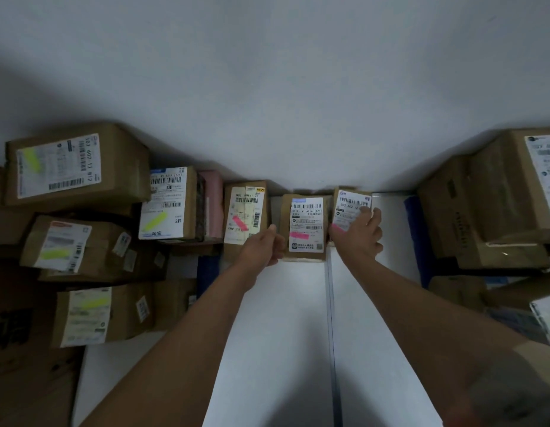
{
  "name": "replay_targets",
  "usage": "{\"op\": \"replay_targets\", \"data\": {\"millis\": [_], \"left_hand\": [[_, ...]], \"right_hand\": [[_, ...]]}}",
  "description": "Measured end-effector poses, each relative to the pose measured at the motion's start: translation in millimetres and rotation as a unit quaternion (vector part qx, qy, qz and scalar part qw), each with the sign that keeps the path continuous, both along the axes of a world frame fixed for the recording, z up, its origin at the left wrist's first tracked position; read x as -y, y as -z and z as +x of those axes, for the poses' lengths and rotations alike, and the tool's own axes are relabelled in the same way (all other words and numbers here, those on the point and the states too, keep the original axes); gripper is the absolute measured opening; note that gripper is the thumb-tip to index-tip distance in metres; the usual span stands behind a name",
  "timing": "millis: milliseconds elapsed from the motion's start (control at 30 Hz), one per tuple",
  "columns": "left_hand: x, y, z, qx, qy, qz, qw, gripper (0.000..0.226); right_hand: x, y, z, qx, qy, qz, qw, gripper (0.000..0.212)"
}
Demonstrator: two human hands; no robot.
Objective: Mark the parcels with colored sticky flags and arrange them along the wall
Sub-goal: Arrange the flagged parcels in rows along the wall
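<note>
Three small brown parcels stand in a row against the white wall (283,87), each with a pink flag on its white label. My left hand (264,246) grips the left edge of the middle parcel (306,223). My right hand (360,232) lies flat on the right parcel (350,204), its fingers spread over the label and partly covering that pink flag. The left pink-flagged parcel (244,211) stands beside my left hand, apart from it. Further left, several larger parcels carry yellow flags, such as the big one (73,164) at the top.
A stack of yellow-flagged cartons (83,312) fills the left side. Large brown boxes (483,211) are piled at the right, with a dark blue item (417,229) beside them. A pink package (210,201) leans by the wall. White floor (277,349) lies between my arms.
</note>
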State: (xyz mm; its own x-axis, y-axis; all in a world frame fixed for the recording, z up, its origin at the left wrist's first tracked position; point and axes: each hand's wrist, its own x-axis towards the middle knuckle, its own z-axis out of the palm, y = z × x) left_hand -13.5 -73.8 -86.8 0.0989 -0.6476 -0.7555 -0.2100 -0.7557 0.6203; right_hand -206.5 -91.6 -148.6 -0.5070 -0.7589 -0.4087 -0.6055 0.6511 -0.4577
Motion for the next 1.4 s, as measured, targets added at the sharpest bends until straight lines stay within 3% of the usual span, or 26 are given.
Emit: {"op": "replay_targets", "data": {"millis": [667,1000,1167,1400], "left_hand": [[-19.1,-30.4,-25.4,-0.008,0.06,-0.001,0.998,0.041],[-38.9,-74.1,-68.3,-0.027,0.094,-0.069,0.993,0.04],[-35.4,-107.2,-102.0,-0.032,0.081,-0.144,0.986,0.031],[-17.0,-153.7,-154.8,-0.024,0.159,-0.203,0.966,0.038]], "right_hand": [[-74.4,-34.2,-26.7,0.04,-0.038,-0.062,0.997,0.08],[-105.8,-105.8,-48.1,0.05,-0.095,-0.195,0.975,0.069],[-115.5,-155.1,-77.7,0.02,-0.112,-0.267,0.957,0.075],[-111.1,-219.6,-138.8,0.026,-0.087,-0.31,0.946,0.068]]}}
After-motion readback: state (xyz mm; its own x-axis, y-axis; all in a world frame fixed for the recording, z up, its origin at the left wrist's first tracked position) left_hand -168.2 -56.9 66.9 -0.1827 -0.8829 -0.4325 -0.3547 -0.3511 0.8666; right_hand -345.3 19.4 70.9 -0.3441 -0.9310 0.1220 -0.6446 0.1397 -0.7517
